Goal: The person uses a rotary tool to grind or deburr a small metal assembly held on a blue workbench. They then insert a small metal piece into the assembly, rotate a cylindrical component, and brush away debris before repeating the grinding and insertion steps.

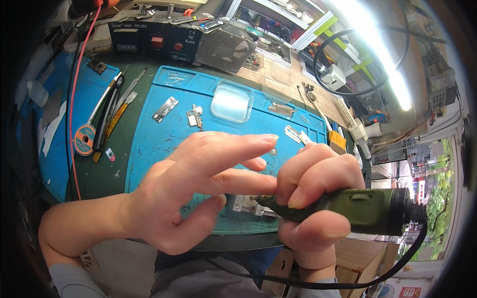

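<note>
Work in hand looks like grinding or engraving on a small part: right hand (318, 198) is wrapped tight around a dark green corded rotary tool (357, 208), all fingers curled on its body, the tool's nose angled down and left toward a small silver metal fixture (246, 204) lying on the near edge of the blue silicone work mat (149, 144). Whether the tip touches the fixture cannot be told; the fingers hide it. Left hand (198, 184) is spread, holding nothing, fingers extended toward the right hand; its middle finger seems to touch the right knuckles, thumb hanging just over the fixture. Judging by this, the step is steadying and lining up the tool; the next move calls for a braced, fine lowering of the tip onto the part. The black cord (397, 268) loops below the right wrist.
</note>
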`<move>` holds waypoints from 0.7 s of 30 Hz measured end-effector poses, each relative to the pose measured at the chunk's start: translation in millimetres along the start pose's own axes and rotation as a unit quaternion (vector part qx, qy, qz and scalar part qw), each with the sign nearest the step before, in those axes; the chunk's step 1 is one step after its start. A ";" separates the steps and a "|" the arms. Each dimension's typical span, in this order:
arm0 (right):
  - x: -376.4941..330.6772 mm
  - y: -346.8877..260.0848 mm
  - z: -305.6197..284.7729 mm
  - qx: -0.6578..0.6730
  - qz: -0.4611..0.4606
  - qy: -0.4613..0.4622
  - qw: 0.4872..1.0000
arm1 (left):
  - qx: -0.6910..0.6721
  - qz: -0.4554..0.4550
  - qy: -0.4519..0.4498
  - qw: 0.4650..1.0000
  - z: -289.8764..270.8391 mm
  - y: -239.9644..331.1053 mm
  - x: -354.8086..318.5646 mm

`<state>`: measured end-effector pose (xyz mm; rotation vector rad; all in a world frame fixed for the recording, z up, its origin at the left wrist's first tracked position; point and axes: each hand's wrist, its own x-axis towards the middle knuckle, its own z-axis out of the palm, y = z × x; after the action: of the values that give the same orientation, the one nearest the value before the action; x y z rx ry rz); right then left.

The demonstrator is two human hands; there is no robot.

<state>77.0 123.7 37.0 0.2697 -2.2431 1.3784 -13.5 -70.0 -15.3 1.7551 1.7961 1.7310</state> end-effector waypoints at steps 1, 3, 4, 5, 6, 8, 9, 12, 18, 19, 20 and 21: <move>0.1 -1.2 0.1 -0.001 -0.004 0.000 1.000 | 0.002 0.004 0.001 1.000 -0.5 1.5 0.3; -0.4 -1.0 0.1 -0.006 -0.008 0.002 1.000 | 0.005 0.010 0.002 1.000 -0.4 0.8 0.6; -0.7 0.6 0.5 -0.009 -0.007 0.004 1.000 | 0.006 0.013 0.004 1.000 0.4 -1.4 0.5; -1.2 2.1 0.8 -0.012 -0.005 0.005 1.000 | 0.005 0.015 0.005 1.000 1.3 -3.7 0.4; -0.8 1.3 1.1 -0.011 -0.006 0.005 1.000 | 0.007 0.017 0.008 1.000 1.1 -2.8 0.6; 0.0 -1.0 1.2 -0.010 -0.009 0.006 1.000 | 0.007 0.019 0.013 1.000 0.8 -0.8 1.1; -0.1 -0.4 1.9 -0.010 -0.009 0.006 1.000 | 0.007 0.018 0.015 1.000 0.8 -1.4 0.4; -0.1 1.2 2.9 -0.008 -0.009 0.002 1.000 | 0.011 0.015 0.017 1.000 0.2 -1.2 -1.1; -0.4 0.1 1.6 -0.016 0.000 0.005 1.000 | 0.011 0.021 0.021 0.999 1.6 -3.4 0.6; -0.4 -0.1 1.7 -0.016 0.004 0.006 1.000 | 0.009 0.021 0.021 1.000 1.5 -3.3 0.8; -0.5 -0.2 1.8 -0.018 0.008 0.008 1.000 | 0.008 0.021 0.020 1.000 1.4 -3.3 1.2; -0.5 0.2 2.4 -0.018 0.014 0.009 1.000 | 0.009 0.020 0.019 1.000 1.0 -3.2 0.7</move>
<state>76.7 121.6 35.8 0.2140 -2.2626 1.3490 -15.0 -67.9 -17.5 1.7887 1.8107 1.7808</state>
